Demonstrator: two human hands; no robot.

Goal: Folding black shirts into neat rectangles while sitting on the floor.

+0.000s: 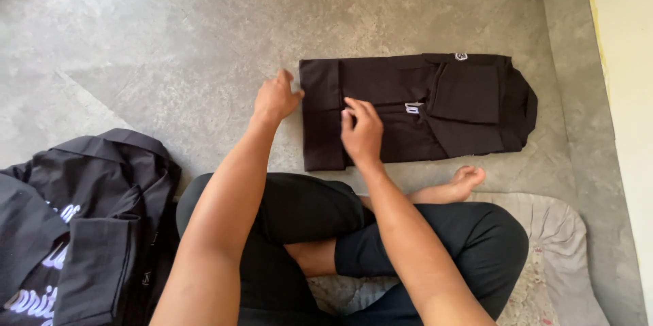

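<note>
Head view, looking down at your lap: you sit cross-legged on a pale cushion, and a black garment, folded into a long rectangle, lies flat on the grey floor just beyond your knees. A small white label shows near its middle.

Your left hand sits at the garment's left edge, fingers loosely curled, fingertips touching or just short of the cloth; I cannot tell which, and it does not seem to be clasping anything. Your right hand rests flat on the left part of the garment, fingers extended and pressing down, nothing pinched between them.

A heap of dark clothes with pale lettering lies beside your left knee, well apart from the folded piece. Your bare foot pokes out just beside the garment's near edge.

What could go wrong, as I judge it: the left end has a narrow layered flap, and if your flat hand slides rather than presses, the layers may skew and the fold will open. The floor looks smooth, so the whole piece could creep away. Shifting that foot could nudge the near edge.
</note>
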